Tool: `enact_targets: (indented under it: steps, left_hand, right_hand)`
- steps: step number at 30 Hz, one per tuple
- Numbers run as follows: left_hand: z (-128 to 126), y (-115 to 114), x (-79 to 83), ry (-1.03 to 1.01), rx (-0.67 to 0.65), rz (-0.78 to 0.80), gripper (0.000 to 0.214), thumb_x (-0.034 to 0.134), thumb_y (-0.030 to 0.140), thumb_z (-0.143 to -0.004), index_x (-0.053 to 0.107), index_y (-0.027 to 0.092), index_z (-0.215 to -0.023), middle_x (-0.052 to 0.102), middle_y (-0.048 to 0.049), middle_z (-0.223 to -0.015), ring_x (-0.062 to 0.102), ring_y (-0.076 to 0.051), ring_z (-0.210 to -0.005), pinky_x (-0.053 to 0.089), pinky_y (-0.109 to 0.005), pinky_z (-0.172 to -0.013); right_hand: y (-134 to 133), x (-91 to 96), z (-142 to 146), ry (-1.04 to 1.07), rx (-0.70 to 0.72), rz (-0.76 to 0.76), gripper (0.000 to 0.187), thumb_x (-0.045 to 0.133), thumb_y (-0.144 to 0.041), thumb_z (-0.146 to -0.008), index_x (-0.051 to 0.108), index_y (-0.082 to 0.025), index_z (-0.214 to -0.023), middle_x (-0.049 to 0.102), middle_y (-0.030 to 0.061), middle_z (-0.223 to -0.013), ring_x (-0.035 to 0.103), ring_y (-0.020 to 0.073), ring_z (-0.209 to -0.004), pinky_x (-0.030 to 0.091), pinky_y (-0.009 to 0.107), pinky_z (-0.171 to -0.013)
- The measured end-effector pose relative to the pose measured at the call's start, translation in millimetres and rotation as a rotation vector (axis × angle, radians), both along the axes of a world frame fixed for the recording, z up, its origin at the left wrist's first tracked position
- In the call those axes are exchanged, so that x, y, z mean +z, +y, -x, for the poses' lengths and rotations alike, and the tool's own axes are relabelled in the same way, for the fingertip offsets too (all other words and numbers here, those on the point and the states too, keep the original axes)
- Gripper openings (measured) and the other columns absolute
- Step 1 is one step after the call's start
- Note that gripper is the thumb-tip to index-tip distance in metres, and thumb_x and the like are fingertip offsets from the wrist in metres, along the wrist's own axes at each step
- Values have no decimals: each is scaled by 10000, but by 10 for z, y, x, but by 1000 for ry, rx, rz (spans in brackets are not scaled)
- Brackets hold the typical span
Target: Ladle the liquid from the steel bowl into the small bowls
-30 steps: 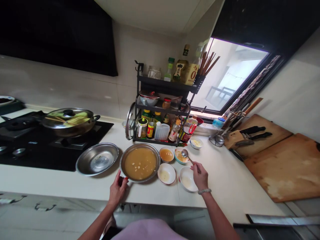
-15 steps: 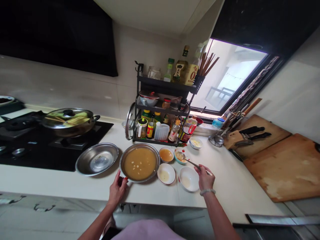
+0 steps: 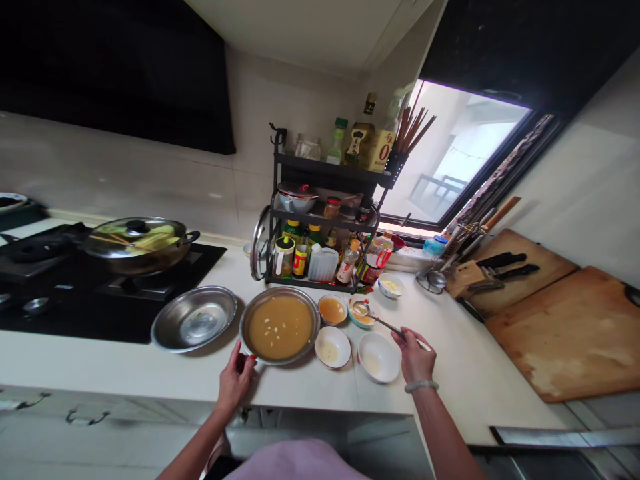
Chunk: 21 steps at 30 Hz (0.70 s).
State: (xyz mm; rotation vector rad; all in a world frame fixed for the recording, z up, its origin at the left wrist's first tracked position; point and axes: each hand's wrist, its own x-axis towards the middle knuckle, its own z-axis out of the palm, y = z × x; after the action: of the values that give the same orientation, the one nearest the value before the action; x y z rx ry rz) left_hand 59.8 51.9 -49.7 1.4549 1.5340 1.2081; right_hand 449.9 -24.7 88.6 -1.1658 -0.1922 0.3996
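My right hand (image 3: 418, 357) is closed round the handle of a metal spoon (image 3: 383, 323). The spoon's head is over a small bowl (image 3: 369, 321) with a light orange content; whether it touches the content I cannot tell. On the left, my left hand (image 3: 237, 377) holds the near-left rim of a round metal basin (image 3: 280, 327) full of brownish liquid with pale bits afloat. Beside the basin stand a small bowl of orange liquid (image 3: 333, 309) and a white bowl (image 3: 333, 348) with a little pale residue. A larger white bowl (image 3: 380, 357) is just left of my right hand.
Left of the basin lies another metal basin (image 3: 195, 320), beside a stove with a lidded pan (image 3: 140, 243). Behind, a black rack (image 3: 320, 220) holds bottles and jars. A small bowl of chopped pieces (image 3: 391, 287), a knife block (image 3: 467, 277) and cutting boards (image 3: 570, 333) are rightward.
My right hand has moved slightly right with the spoon, whose head has shifted a little within the area of the small bowl. My left hand stays at the basin's rim.
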Motion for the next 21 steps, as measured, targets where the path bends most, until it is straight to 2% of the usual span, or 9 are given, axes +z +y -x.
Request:
enact_targets:
  steps: [6, 9, 12, 16, 19, 21]
  left_hand:
    - [2, 9, -27, -11, -1, 3, 753, 504, 552, -780, 427, 123, -1395, 652, 35, -604, 585, -165, -516, 499, -301, -607]
    - [1, 12, -32, -30, -2, 5, 747, 511, 551, -775, 438, 129, -1388, 656, 33, -616, 575, -160, -504, 499, -299, -591]
    - [0, 11, -28, -36, -7, -1, 728, 508, 548, -777, 456, 135, -1374, 643, 39, -594, 575, -161, -503, 494, -296, -588]
    - [3, 9, -20, -13, -2, -12, 708, 503, 541, -777, 471, 143, -1362, 638, 40, -586, 582, -167, -514, 491, -300, -601]
    - [8, 7, -18, 0, -6, -6, 704, 504, 531, -781, 465, 144, -1367, 639, 39, -593, 583, -166, -518, 492, -298, -606]
    - [11, 6, -16, 3, -7, -3, 703, 505, 533, -783, 466, 144, -1367, 637, 40, -591, 585, -165, -520, 493, -294, -602]
  right_hand:
    - [33, 193, 286, -32, 161, 7, 310, 854, -312, -490, 677, -120, -657, 686, 15, -636, 659, 155, -532, 590, 264, -554]
    - [76, 200, 498, -77, 258, 21, 302, 833, -349, -540, 691, -129, -690, 702, 22, -679, 664, 170, -543, 587, 293, -567]
    - [88, 148, 723, -192, 366, 76, 283, 772, -391, -647, 697, -142, -757, 703, 28, -668, 670, 187, -551, 586, 317, -583]
    - [-4, 95, 971, -593, 542, 134, 231, 613, -367, -839, 692, -159, -903, 705, 45, -680, 686, 187, -597, 587, 314, -623]
    - [-109, 116, 1045, -1000, 630, 35, 186, 530, -275, -902, 688, -193, -956, 725, 82, -865, 704, 196, -763, 584, 307, -673]
    - [-150, 132, 1000, -1195, 621, -19, 186, 519, -228, -903, 688, -210, -977, 723, 95, -954, 695, 211, -884, 580, 317, -729]
